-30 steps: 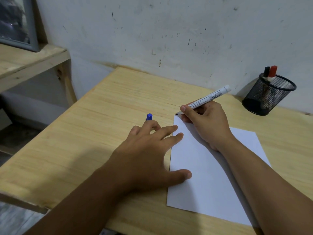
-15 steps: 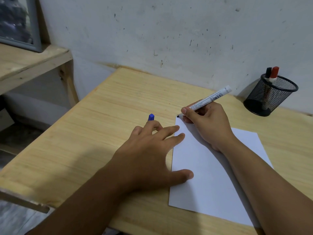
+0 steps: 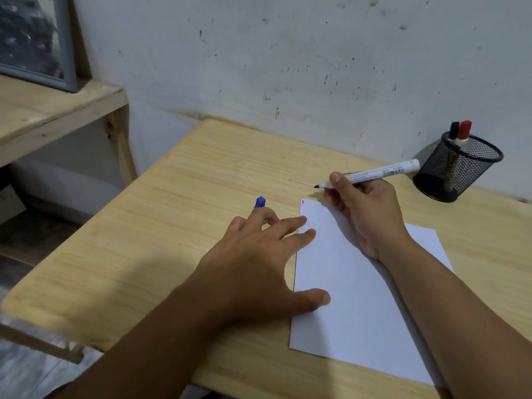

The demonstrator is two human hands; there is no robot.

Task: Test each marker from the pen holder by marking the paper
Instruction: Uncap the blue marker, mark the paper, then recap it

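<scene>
The marker is pinched in the right hand, tip just past the paper's far left corner. Left of it, the left hand lies spread on the paper's left edge, a blue cap between its fingers. The pen holder stands at the tabletop's far right edge.
</scene>
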